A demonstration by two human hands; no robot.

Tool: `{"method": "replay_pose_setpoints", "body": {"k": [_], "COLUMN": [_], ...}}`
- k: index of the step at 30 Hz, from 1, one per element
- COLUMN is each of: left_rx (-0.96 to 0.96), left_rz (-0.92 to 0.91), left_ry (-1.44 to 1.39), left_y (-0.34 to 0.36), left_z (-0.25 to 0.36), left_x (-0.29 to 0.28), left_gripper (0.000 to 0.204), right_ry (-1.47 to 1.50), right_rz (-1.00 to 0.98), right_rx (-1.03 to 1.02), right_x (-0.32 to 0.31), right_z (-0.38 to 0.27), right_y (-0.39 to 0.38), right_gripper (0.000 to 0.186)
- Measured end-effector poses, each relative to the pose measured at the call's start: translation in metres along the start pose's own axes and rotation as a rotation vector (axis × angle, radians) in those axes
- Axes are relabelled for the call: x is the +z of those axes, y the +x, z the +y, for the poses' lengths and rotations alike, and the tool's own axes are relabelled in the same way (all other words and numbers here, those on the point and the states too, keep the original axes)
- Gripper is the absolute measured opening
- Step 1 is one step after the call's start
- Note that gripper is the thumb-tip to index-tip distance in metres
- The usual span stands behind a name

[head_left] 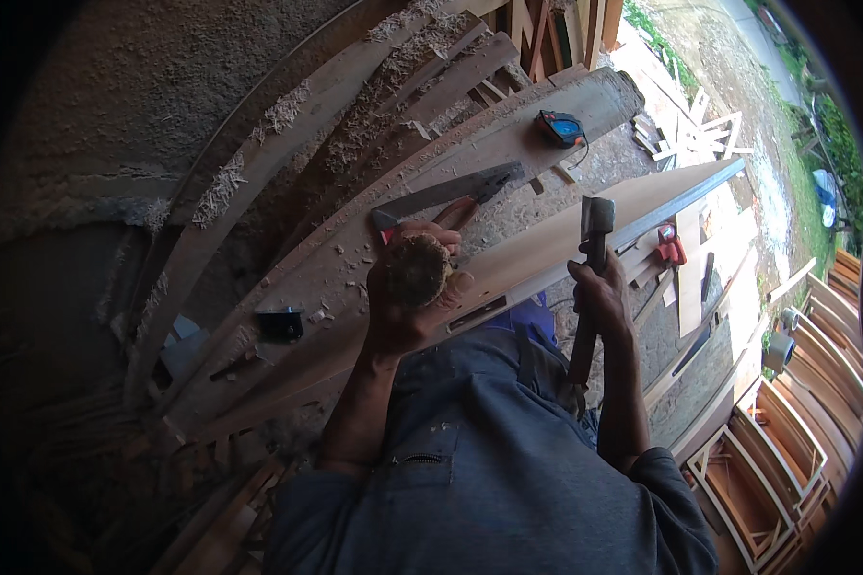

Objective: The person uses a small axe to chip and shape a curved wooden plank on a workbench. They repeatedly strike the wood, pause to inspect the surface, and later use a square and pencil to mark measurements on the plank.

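Your hands are both full: the left hand [405,324] closes around a round, rough brown object [417,271], while the right hand [602,295] grips a hammer [597,218] near its metal head, handle pointing down. Just below and between them — lying lengthwise — is a pale wooden panel [542,240] with a slot cut in its near edge. Beyond your left hand, a grey blade [430,200] with a dark handle rests on the wooden worktop [340,254]. Farther along sits a blue-and-black tool [561,127]; wood shavings [222,192] cling to the boards behind.
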State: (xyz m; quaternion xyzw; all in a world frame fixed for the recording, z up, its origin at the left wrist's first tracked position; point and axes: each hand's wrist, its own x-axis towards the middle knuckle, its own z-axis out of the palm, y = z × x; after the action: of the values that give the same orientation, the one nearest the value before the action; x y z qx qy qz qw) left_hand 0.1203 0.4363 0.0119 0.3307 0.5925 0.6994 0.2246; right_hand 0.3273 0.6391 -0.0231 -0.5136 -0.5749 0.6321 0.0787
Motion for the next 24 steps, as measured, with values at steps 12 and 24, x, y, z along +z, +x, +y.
{"method": "replay_pose_setpoints", "body": {"k": [12, 24], "left_rx": [0.03, 0.095], "left_rz": [-0.532, -0.534], "left_ry": [-0.035, -0.067], "left_y": [0.019, 0.003], "left_z": [0.0, -0.032], "left_x": [0.026, 0.043], "left_gripper": [0.023, 0.007], "right_ry": [0.249, 0.305], "right_rz": [0.458, 0.493], "right_rx": [0.065, 0.105], "right_x": [0.042, 0.056], "right_z": [0.091, 0.11], "right_y": [-0.166, -0.215], "right_gripper": [0.041, 0.036]}}
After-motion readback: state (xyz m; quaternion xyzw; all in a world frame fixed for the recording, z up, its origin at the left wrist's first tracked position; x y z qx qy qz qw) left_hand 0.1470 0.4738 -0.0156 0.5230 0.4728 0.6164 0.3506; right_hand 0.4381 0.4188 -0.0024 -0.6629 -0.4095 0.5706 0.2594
